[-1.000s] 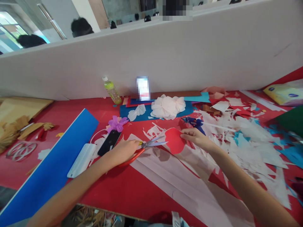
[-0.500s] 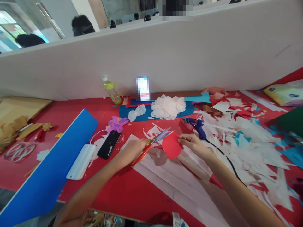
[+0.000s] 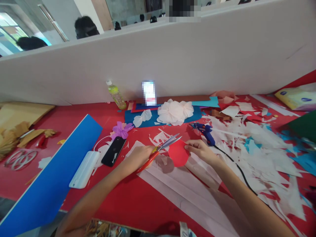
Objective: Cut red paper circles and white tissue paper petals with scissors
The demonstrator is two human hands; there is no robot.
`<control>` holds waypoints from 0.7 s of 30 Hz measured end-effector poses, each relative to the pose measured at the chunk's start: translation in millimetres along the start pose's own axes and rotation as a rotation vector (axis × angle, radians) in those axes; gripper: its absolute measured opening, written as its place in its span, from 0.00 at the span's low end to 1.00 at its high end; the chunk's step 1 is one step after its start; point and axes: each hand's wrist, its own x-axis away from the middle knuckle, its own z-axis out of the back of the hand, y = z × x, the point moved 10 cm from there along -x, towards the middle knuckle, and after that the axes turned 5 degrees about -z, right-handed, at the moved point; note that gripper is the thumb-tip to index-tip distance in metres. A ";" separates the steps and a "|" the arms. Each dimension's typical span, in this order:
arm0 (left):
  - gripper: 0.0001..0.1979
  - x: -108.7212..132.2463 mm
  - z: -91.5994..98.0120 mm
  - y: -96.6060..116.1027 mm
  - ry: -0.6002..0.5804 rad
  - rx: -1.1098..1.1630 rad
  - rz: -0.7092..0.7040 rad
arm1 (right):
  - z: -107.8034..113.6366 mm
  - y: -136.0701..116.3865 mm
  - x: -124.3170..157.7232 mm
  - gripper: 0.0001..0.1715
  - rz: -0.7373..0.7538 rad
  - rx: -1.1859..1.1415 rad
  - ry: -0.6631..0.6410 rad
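Above table, centre of head view: left hand closed around red-handled scissors, blades slightly parted at edge of red paper disc; right hand pinching disc's right edge. Glue gun just behind.

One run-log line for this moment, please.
left hand: holds scissors, blades open at top of red paper disc | right hand: pinches disc's right edge | nearby: blue glue gun, black phone

Bare table lay open on the near side of the left hand. A phone, power bank and blue board crowded the left; paper scraps and a glue gun blocked the right.
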 end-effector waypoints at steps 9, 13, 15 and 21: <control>0.13 -1.2 -0.4 2.5 -0.039 -0.027 -0.025 | 1.1 -0.4 1.4 0.22 -0.028 0.024 -0.006; 0.09 -0.9 -0.1 3.7 -0.019 -0.031 -0.039 | 1.0 -0.2 2.3 0.21 -0.024 0.011 -0.010; 0.07 -0.8 0.5 3.6 -0.020 -0.049 -0.031 | 1.2 0.0 2.4 0.22 -0.026 0.015 -0.010; 0.05 -0.5 4.0 2.7 -0.037 -0.074 0.002 | 2.3 0.4 1.7 0.22 -0.027 0.029 -0.020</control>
